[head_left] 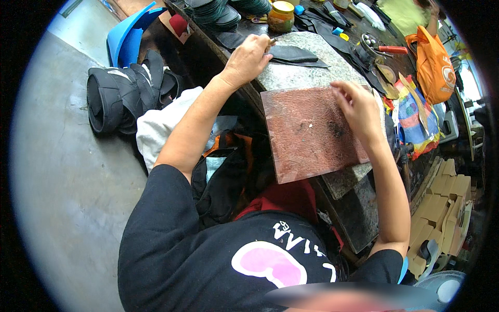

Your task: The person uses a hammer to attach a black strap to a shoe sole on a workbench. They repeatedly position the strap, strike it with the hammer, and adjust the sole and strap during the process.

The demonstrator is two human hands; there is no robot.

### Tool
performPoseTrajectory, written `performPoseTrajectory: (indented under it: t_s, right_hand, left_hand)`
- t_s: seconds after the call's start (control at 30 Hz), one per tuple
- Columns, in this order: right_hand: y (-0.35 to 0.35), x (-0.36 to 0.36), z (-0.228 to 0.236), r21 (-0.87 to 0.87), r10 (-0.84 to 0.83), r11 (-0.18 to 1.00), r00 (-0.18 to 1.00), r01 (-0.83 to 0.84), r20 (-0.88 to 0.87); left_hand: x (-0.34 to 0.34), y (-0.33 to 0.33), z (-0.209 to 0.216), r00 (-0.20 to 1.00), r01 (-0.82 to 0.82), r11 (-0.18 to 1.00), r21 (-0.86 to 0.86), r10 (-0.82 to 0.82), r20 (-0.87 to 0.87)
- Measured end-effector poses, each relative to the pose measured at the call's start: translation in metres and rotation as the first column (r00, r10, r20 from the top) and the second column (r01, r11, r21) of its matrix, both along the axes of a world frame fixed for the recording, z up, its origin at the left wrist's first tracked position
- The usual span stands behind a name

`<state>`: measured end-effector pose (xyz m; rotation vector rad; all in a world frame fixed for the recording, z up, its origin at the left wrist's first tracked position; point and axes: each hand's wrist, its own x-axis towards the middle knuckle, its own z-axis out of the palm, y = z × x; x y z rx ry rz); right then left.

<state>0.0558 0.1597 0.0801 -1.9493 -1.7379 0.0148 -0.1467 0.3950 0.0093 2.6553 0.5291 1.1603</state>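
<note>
Some black pieces (295, 54) lie laid out, what remains being unclear; left hand (249, 59) pinches a small object (271, 43); right hand (359, 106) bends over a reddish board (296, 136), grip indiscernible.

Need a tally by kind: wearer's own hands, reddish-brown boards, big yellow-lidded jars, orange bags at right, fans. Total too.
Wearer's own hands: 2 (left hand, right hand)
Reddish-brown board: 1
Big yellow-lidded jar: 1
Orange bag: 1
Fan: 1
Total: 6

The dark bench (358, 216) bears a slab (291, 77) and jar (281, 22).
</note>
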Motion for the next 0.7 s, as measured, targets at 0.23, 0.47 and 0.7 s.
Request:
performPoseTrajectory:
  t_s: [0.23, 0.47, 0.7]
  right_hand:
    - [-0.103, -0.013, 0.008, 0.130, 0.039, 0.990, 0.992, -0.055, 0.122]
    - [-0.187, -0.011, -0.033, 0.209, -0.009, 0.978, 0.993, -0.017, 0.122]
    - [-0.201, -0.006, -0.058, 0.098, -0.030, 0.995, 0.999, 0.029, 0.011]
  left_hand:
    - [0.005, 0.002, 0.002, 0.990, 0.042, 0.999, 0.001, -0.041, -0.134]
    - [0.020, -0.076, 0.039, 0.977, -0.087, 0.984, -0.152, 0.054, -0.206]
    - [0.069, -0.176, 0.039, 0.885, 0.410, 0.873, -0.266, -0.451, -0.118]
